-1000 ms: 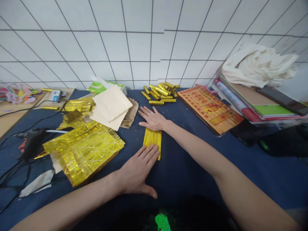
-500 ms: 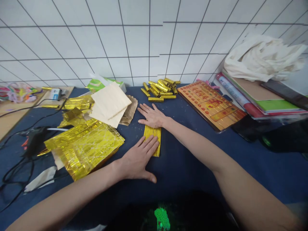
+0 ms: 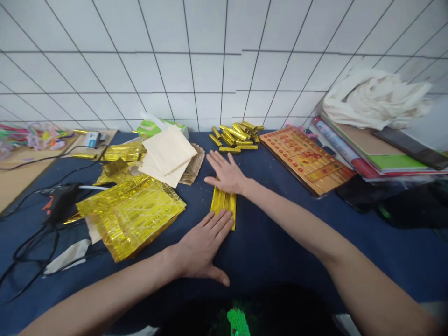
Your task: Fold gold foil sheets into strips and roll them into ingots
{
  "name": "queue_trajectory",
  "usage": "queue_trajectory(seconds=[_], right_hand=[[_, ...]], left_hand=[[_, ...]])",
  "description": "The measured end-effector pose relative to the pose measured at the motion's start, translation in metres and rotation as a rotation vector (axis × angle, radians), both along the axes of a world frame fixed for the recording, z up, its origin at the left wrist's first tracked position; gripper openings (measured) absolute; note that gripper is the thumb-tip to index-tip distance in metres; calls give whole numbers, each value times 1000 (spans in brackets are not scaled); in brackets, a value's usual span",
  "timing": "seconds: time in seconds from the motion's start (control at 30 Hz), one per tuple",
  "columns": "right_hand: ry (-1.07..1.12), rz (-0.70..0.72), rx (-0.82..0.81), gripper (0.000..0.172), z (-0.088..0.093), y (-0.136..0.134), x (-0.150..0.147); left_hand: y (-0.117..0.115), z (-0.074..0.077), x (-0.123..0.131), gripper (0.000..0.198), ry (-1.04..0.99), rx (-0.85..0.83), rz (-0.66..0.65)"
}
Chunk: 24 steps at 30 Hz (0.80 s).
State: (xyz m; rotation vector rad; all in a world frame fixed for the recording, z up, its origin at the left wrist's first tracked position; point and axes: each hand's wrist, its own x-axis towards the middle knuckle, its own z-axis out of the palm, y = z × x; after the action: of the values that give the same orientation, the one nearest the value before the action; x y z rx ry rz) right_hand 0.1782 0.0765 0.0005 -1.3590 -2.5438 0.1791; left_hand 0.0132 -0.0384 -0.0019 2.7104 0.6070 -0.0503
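Observation:
A folded strip of gold foil paper (image 3: 224, 202) lies lengthwise on the dark blue tabletop in front of me. Across its near end my left hand (image 3: 206, 240) rests flat, thumb spread away toward me. My right hand (image 3: 227, 173) is over the far end, palm down with fingers stretched and apart; whether it presses on the strip or hovers just above I cannot tell. Both hands hide the strip's ends. Left of them sits a stack of gold foil sheets (image 3: 135, 214). Beyond my right hand is a pile of rolled gold foil tubes (image 3: 240, 134).
Plain cream paper sheets (image 3: 168, 156) lie behind the foil stack, near a green tissue pack (image 3: 145, 128). Black cables (image 3: 21, 261) run at the left. To the right are an orange-gold printed packet (image 3: 308, 158), stacked books (image 3: 395, 161) and a white cloth bag (image 3: 378, 100).
The view has tilted slightly upward. My hands have moved a little farther apart along the strip, baring more of its middle.

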Motion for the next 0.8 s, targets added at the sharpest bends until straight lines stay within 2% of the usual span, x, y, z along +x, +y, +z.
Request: queue_trajectory(seconds=[0.07,0.13,0.23,0.33,0.43,0.53,0.7,0.8], right_hand=[[3,121,-26,76,3,-31,-9],[3,256,-131,77,1,-58,-17],[-1,315,-251,78,-4,-70,-18],[-31,305,-236,82,-9,-43,-9],[-71,181,-159,79,-11,-2,0],[-86,74,-119,77,-13,24,5],[-86,53,-77,78,-18,30,5],[-88,56,-65,81,-22,30,5]], left_hand=[[-2,2,1,107,37,-24,28],[-4,4,2,108,89,-58,71],[-4,5,2,107,101,-84,87],[-2,5,2,106,68,-69,44],[0,4,2,108,73,-49,21],[-1,4,3,114,100,-56,26],[2,11,4,119,113,-75,45],[15,20,8,106,53,-81,86]])
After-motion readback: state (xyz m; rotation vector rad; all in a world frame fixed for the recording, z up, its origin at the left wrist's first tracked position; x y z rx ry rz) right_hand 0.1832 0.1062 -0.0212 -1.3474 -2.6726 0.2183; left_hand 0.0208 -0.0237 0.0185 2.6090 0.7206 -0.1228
